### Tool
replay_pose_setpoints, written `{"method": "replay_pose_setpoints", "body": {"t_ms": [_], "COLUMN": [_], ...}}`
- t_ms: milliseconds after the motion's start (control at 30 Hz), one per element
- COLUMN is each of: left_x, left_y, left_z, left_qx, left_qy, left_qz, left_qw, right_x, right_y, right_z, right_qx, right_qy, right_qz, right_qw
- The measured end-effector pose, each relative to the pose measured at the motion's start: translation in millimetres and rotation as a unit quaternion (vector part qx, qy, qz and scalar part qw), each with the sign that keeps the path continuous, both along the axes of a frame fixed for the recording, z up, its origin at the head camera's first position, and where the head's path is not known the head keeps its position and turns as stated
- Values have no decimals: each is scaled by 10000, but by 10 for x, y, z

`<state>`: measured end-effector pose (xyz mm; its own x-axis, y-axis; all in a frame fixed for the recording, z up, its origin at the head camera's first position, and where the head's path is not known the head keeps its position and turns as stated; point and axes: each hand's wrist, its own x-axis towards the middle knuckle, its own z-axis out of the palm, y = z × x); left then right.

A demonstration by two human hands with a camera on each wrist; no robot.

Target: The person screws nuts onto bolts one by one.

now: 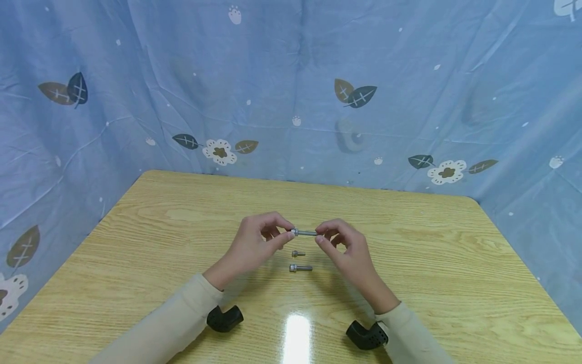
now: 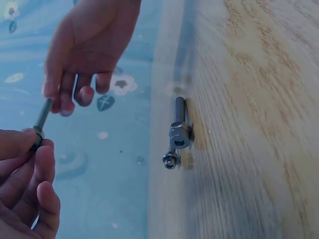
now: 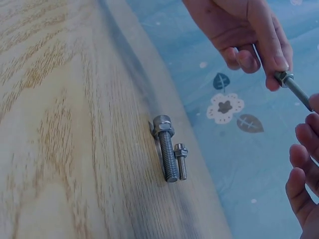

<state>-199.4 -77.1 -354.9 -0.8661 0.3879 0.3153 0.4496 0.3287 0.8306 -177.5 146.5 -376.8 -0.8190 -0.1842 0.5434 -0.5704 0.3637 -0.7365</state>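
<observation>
Above the table, a steel socket-head bolt [image 1: 307, 233] with a nut near its head is held level between both hands. My left hand [image 1: 253, 240] pinches the head end, thumb and forefinger at the nut. At the threaded tip, the thumb and forefinger of my right hand [image 1: 349, 248] pinch the end. Below them on the table lie a short, thin bolt [image 1: 298, 254] and a larger, thicker bolt [image 1: 303, 268], each carrying a nut close to its head. Both heads point left in the head view. The right wrist view shows the thick bolt's threads [image 3: 168, 157] clearly.
The wood-grain table [image 1: 182, 212] reaches back to a blue curtain [image 1: 291, 91] printed with leaves and flowers. A black wrist fitting [image 1: 225, 319] sits under the left sleeve, and another black fitting [image 1: 366, 335] under the right one. Light glares off the table's front [image 1: 297, 338].
</observation>
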Motion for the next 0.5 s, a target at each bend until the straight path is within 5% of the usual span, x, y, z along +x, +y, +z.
{"method": "replay_pose_setpoints", "body": {"t_ms": [300,500], "left_x": [7,-5], "left_y": [5,9], "left_z": [9,2], "left_qx": [9,-159], "left_qy": [177,195], "left_qz": [-67,-72], "left_qw": [9998,9997], "right_x": [72,-13], "right_y": [-68,-2], "right_z": [132,-12], "right_qx": [67,181], "right_qy": [321,234], "right_qz": [58,34], "right_qw": [9994,9996]}}
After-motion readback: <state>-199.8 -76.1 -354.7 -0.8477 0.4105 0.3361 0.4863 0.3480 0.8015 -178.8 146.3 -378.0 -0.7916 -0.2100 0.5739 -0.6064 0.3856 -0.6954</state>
